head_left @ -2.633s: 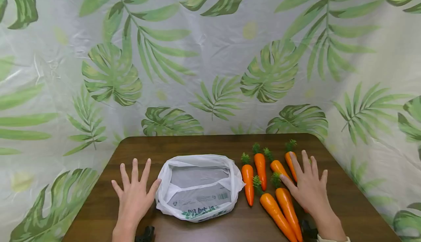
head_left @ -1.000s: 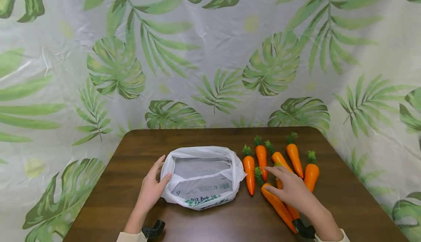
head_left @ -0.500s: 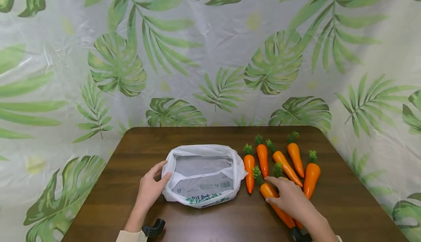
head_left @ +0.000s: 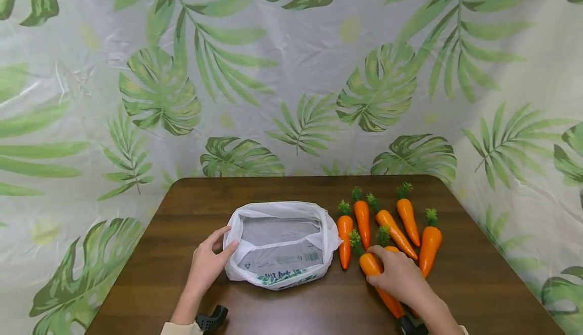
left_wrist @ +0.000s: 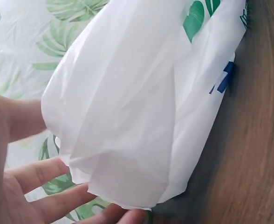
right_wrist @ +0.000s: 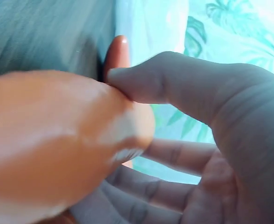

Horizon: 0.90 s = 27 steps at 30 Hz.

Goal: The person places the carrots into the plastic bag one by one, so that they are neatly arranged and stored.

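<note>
A white plastic bag [head_left: 273, 207] stands on the table with its mouth spread wide. My left hand [head_left: 206, 265] holds its left rim, thumb over the edge and fingers outside; the left wrist view shows them along the bag's side [left_wrist: 127, 107]. At the right, my right hand [head_left: 401, 274] grips an orange carrot [head_left: 370, 264] near its leafy end. Up close in the right wrist view, the thumb presses one side of this carrot [right_wrist: 58, 135] and the fingers lie around the other. The hand partly covers another carrot [head_left: 390, 248] beside it.
Several more carrots with green tops lie on the table's right side, among them one [head_left: 344, 241] next to the bag and one [head_left: 430, 246] right of my hand. The brown table [head_left: 255, 188] ends at a leaf-patterned curtain [head_left: 314, 72]. Each wrist carries a black device [head_left: 213, 319].
Both hands lay spread flat on the table at first. The left has moved onto the bag's rim. The right has moved left and its fingers have closed on a carrot.
</note>
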Available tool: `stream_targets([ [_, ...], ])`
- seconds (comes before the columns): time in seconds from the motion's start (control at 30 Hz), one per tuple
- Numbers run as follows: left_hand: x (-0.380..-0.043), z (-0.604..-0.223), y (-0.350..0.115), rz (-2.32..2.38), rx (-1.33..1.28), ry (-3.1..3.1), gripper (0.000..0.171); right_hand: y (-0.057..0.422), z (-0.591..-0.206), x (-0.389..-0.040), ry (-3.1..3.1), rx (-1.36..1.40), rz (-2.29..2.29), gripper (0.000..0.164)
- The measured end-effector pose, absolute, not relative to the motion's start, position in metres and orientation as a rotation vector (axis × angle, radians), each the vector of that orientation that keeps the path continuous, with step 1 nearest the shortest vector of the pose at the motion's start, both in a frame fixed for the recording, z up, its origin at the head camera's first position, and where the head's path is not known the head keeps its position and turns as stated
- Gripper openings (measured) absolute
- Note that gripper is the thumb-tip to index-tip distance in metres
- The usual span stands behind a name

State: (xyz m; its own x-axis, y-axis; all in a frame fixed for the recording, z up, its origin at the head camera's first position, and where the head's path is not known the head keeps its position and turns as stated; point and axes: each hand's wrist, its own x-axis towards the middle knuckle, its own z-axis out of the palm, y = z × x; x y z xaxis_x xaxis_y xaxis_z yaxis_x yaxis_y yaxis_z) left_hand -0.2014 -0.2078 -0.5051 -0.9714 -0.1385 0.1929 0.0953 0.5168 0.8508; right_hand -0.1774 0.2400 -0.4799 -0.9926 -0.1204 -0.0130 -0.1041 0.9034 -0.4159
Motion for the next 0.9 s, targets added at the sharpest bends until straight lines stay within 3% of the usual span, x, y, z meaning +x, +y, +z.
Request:
stream_targets([
  [0.9,-0.203,-0.511,-0.207,-1.432,0.034,-2.514,0.044,0.239,-0.453,-0.183,3.082,-0.164,-0.928,0.060],
])
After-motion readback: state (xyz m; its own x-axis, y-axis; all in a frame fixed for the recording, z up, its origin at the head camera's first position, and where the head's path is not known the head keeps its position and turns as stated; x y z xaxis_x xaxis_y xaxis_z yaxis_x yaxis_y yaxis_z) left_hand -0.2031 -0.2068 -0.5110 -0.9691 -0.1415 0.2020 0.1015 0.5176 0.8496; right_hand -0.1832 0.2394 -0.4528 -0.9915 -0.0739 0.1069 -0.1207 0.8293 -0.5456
